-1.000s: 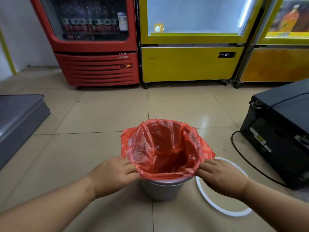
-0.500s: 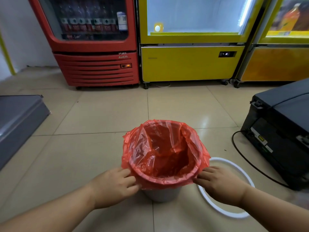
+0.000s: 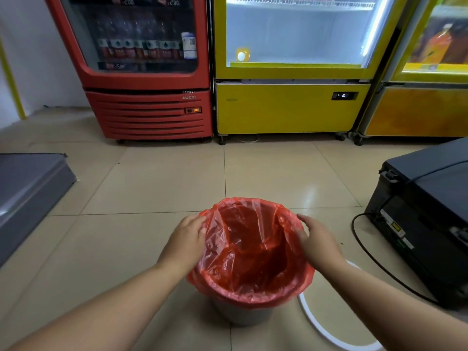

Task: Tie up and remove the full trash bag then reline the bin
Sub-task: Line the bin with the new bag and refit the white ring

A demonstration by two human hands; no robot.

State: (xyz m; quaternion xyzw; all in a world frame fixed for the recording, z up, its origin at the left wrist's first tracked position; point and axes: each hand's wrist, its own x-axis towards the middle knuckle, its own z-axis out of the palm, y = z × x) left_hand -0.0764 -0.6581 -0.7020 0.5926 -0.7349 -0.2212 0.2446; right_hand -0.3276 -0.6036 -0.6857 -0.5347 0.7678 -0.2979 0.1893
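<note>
- Low on a beige tiled floor [image 3: 157, 183] stands a small round grey plastic bin [image 3: 240, 312], lined with a thin translucent red plastic bag [image 3: 250, 249].
- Its open mouth is folded outward over the rim all round; the skirt hangs loose and crinkled down the outside.
- Nothing can be seen inside the bag beyond wrinkled red film.
- At the far left edge of the rim rests the left hand [image 3: 186, 240], fingers loosely spread and flat against the film, not pinching it.
- Opposite it, the right hand [image 3: 316, 240] lies on the far right edge, fingers likewise extended and unclenched.
- Just beside the bin, to its right, a white plastic ring [image 3: 326, 333] lies flat on the floor, partly hidden under the right forearm.
- Likely handling: the film is very light, limp and slippery, and could tear if dragged against the rim.
- Best hold, in my judgement: the folded hem at opposite sides, smoothed down evenly.
- Behind stand a red drinks cooler [image 3: 147, 72] and a yellow glass-fronted cooler [image 3: 291, 107].
</note>
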